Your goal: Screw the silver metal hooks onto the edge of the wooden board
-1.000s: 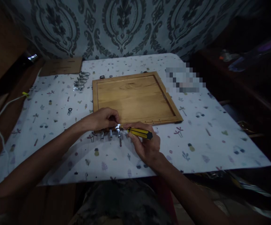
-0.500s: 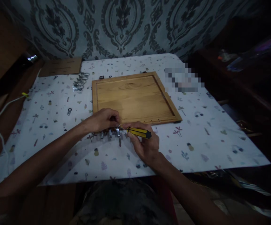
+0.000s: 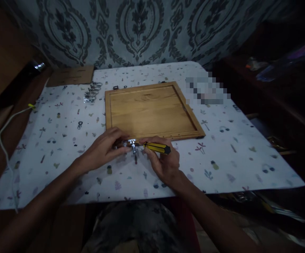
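A framed wooden panel (image 3: 147, 109) lies on the table, with small silver metal hooks (image 3: 134, 147) along its near left edge. My left hand (image 3: 103, 149) is around that edge, fingers above and thumb below, beside the hooks; its fingertips partly cover them. In my right hand (image 3: 165, 160) is a screwdriver (image 3: 157, 147) with a yellow and black handle. It points left, toward the metal plate of the rightmost hook. My right fingers hide most of its shaft, and I cannot make out whether the tip touches a screw.
A white patterned cloth covers the table (image 3: 221, 165). Several metal pieces (image 3: 91, 93) lie in a row back left, near a flat cardboard piece (image 3: 71, 75). A white cable (image 3: 3, 140) runs along the left side. A blurred-out item lies back right.
My left hand has moved down and opened out from its pinch near the screwdriver tip to round the panel's near edge. My right hand and the screwdriver stay almost in place.
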Demonstrator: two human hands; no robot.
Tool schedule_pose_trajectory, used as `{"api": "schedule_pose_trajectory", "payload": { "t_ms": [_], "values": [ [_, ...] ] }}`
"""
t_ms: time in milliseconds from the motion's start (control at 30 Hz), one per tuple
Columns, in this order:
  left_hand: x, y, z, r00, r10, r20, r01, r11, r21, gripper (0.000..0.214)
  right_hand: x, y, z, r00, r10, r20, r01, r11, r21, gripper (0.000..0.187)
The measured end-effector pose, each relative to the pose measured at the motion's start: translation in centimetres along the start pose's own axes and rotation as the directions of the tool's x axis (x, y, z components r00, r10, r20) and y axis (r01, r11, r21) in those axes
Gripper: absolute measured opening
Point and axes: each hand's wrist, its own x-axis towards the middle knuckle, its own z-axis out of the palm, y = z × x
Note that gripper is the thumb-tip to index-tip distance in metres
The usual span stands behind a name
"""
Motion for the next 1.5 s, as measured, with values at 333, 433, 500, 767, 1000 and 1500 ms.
{"api": "schedule_pose_trajectory", "payload": {
  "t_ms": [333,433,500,767,1000,1500],
  "values": [
    [-1.5,-1.2,2.3,0.962,0.269,-0.05,-0.23,0.895,0.381,0.04,-0.1,0.1,0.1,1.0,0.013,-0.019,-0.014,1.0,-0.008,0.02],
    [-1.7,-1.6,2.7,0.943,0.327,-0.058,-0.27,0.858,0.438,0.038,-0.2,0.1,0.1,1.0,0.029,-0.003,-0.029,0.999,-0.018,0.021],
    [-1.8,-1.7,2.9,0.936,0.347,-0.063,-0.28,0.839,0.466,0.037,-0.2,0.0,0.1,0.999,0.048,0.004,-0.048,0.999,-0.02,0.022],
    [-1.5,-1.3,4.1,0.913,0.365,-0.185,-0.229,0.83,0.509,0.04,-0.2,0.2,0.1,1.0,0.029,0.007,-0.029,0.999,-0.019,0.018],
    [-1.4,-1.1,5.1,0.917,0.319,-0.238,-0.153,0.834,0.53,0.046,-0.4,0.3,0.2,1.0,0.03,-0.004,-0.03,1.0,-0.004,0.02],
    [-1.1,-0.8,5.0,0.956,0.177,-0.233,-0.07,0.912,0.404,0.04,-0.4,0.3,0.1,0.999,0.044,0.004,-0.044,0.999,0.031,0.023]
  ]
}}
